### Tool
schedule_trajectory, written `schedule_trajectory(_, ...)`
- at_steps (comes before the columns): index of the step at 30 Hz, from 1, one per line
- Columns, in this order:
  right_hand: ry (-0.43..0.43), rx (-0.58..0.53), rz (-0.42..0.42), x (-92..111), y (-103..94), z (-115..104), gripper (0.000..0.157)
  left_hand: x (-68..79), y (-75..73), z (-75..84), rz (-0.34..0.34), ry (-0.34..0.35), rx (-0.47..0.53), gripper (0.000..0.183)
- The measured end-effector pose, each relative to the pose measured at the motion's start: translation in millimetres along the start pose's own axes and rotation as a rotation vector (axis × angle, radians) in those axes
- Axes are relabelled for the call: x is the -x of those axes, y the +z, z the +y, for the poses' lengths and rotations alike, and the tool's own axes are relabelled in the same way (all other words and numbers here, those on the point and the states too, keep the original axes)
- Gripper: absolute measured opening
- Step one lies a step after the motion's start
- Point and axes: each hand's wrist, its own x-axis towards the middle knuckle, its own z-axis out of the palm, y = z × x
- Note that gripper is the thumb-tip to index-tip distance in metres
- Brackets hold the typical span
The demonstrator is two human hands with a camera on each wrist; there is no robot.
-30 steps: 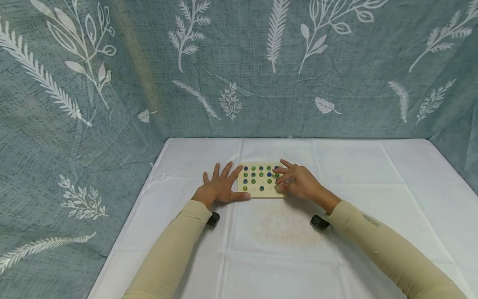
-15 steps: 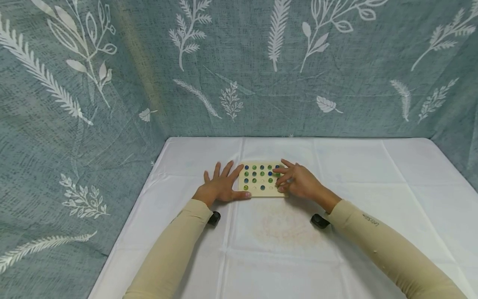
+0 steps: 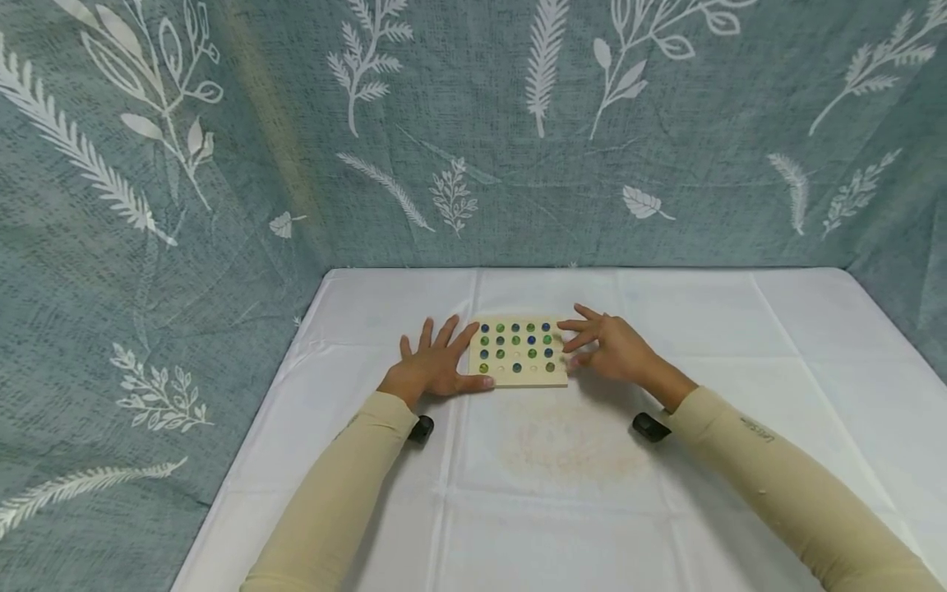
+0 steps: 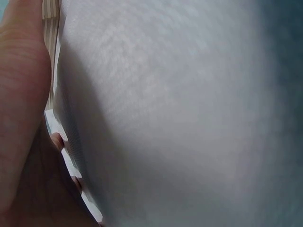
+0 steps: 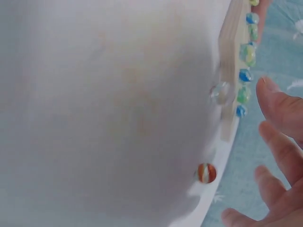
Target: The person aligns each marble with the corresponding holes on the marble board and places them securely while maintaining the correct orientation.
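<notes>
A pale wooden board (image 3: 528,379) lies on the white table, with rows of blue and green glass marbles (image 3: 532,353) set in its hollows. Three hollows in the two nearer rows are bare. My left hand (image 3: 432,367) rests along the board's left side, fingers spread, thumb over its front left corner. Just off the right side, my right hand (image 3: 617,349) holds nothing, its fingers loosely extended. In the right wrist view, a clear marble (image 5: 220,92) sits by the board's edge and an orange-and-white marble (image 5: 207,173) lies farther out; the hand hides both from the head view.
A white cloth (image 3: 562,534) with fold lines and a faint reddish stain covers the table. Blue-green leaf-patterned curtains (image 3: 473,214) stand behind and at the sides. Black wrist devices (image 3: 651,427) sit under both forearms.
My right hand has drawn back to the right, off the board, uncovering the marbles of its right column. My left hand stays in place at the board's left side.
</notes>
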Motion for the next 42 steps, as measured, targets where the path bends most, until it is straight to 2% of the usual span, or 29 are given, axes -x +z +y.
schedule_trajectory(7,0.058,0.026,-0.061,6,-0.7,9,0.016,2.1,-0.6,-0.1,0.014,0.012,-0.007,0.114)
schedule_trajectory(14,0.049,0.058,-0.092,8,1.1,12,0.011,9.7,-5.4,4.8,0.004,0.008,-0.002,0.111)
schedule_trajectory(19,0.039,0.062,-0.084,10,0.3,11,0.011,16.7,-10.5,8.7,0.000,0.021,-0.030,0.107)
schedule_trajectory(25,0.016,0.033,-0.053,12,-2.4,9,0.012,17.7,-10.9,9.8,0.002,0.020,-0.027,0.106)
schedule_trajectory(32,0.036,0.022,-0.046,9,-3.7,5,0.015,20.6,-12.1,11.0,0.007,0.023,-0.030,0.104)
schedule_trajectory(42,-0.007,-0.018,-0.036,3,-2.9,-1,0.017,20.2,-12.4,11.2,0.006,0.024,-0.028,0.104)
